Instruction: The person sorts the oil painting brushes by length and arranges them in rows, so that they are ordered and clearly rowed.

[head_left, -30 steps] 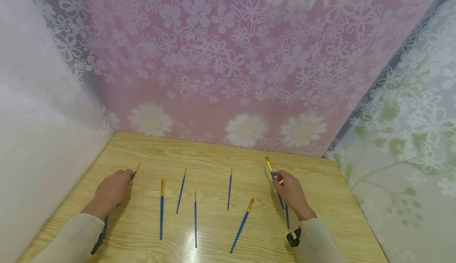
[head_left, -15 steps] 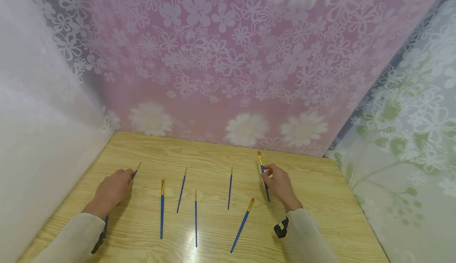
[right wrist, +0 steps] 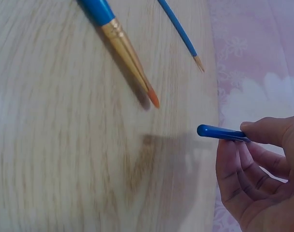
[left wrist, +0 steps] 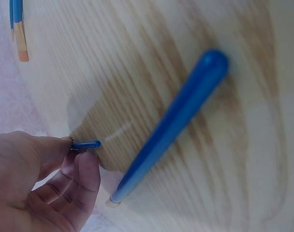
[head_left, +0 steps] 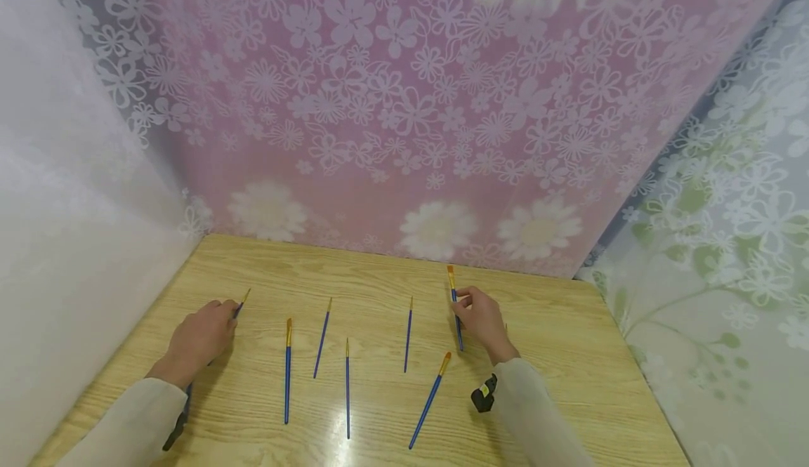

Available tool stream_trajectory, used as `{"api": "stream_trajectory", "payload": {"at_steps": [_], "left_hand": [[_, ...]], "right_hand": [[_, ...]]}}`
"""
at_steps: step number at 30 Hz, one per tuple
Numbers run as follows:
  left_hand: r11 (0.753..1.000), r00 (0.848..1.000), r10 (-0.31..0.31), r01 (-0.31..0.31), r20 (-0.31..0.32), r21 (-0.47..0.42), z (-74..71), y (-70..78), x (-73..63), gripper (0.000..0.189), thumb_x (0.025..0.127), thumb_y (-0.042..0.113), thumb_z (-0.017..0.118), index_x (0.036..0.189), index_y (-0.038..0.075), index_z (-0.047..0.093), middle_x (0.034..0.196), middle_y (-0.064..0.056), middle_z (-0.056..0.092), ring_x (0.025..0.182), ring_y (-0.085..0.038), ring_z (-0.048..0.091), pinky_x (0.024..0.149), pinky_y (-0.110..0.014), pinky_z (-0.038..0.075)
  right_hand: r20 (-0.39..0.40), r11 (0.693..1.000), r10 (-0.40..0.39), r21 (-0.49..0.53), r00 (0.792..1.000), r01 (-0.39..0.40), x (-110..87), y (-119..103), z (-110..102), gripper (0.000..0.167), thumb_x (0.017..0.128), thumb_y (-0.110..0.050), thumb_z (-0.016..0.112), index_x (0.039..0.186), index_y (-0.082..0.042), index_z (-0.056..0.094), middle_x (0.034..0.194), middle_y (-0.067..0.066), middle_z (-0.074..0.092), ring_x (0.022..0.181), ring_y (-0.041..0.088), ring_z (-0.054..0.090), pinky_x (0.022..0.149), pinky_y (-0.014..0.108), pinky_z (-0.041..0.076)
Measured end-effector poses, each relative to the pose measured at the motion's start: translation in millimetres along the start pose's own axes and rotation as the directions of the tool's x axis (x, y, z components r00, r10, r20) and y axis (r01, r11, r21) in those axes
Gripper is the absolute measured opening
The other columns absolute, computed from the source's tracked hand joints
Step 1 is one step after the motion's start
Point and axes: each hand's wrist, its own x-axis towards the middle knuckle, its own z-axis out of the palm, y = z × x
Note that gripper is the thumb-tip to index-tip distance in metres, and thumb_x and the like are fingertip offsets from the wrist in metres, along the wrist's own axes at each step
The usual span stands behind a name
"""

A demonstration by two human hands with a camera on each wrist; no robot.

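Note:
My left hand (head_left: 197, 337) pinches a thin blue paintbrush (head_left: 238, 310) between thumb and fingers at the table's left side, its tip pointing away from me. The blue handle end of that brush shows past the fingertips in the left wrist view. Another blue brush handle (left wrist: 171, 125) lies close under the left wrist. On the right, my right hand (head_left: 483, 318) pinches a flat paintbrush (head_left: 458, 332) with an orange-brown head and gold ferrule, head pointing to the back wall. In the right wrist view its rounded blue handle end (right wrist: 209, 131) juts from the fingertips over its shadow.
Between the hands, several brushes lie spread out: an angled one (head_left: 287, 376), thin ones (head_left: 321, 346) and a round-headed one (head_left: 430, 401). A brush tip (head_left: 505, 326) shows behind the right wrist. Flower-patterned walls (head_left: 392, 102) bound the wooden table (head_left: 588, 354) at back and sides.
My right hand has moved left with the flat paintbrush, away from the thin brush at the right. The left hand stays in place, still pinching its thin paintbrush.

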Motion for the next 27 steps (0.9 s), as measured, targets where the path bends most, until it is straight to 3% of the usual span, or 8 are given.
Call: {"api": "stream_trajectory", "payload": {"at_steps": [5,14,27], "left_hand": [[1.0,1.0,0.001,-0.002,-0.004,-0.013,0.9,0.8,-1.2,0.036,0.107,0.008,0.067,0.137,-0.01,0.06,0.105,-0.022,0.069,0.062,-0.019,0.057,0.052,-0.035,0.048],[1.0,0.998,0.029,-0.029,-0.052,0.001,4.1,1.3,-1.2,0.035,0.105,0.006,0.069,0.135,-0.011,0.063,0.094,-0.014,0.067,0.062,-0.015,0.055,0.051,-0.032,0.046],[0.999,0.997,0.047,-0.046,-0.065,0.022,3.9,1.3,-2.8,0.034,0.104,0.004,0.069,0.133,-0.012,0.063,0.1,-0.021,0.07,0.06,-0.014,0.054,0.05,-0.031,0.046]], "right_hand": [[0.007,0.998,0.039,0.053,0.999,-0.039,4.1,-3,4,0.036,0.107,-0.012,0.069,0.138,0.004,0.065,0.107,0.019,0.072,0.067,0.018,0.071,0.065,0.036,0.064],[0.014,0.994,0.073,0.078,0.997,-0.074,13.0,-6,13,0.035,0.106,-0.013,0.07,0.136,0.004,0.067,0.105,0.019,0.075,0.067,0.018,0.071,0.063,0.034,0.061],[0.014,0.986,0.14,0.09,0.99,-0.141,24.7,-8,23,0.034,0.106,-0.017,0.071,0.134,0.001,0.07,0.109,0.018,0.076,0.069,0.021,0.071,0.062,0.033,0.06]]}}
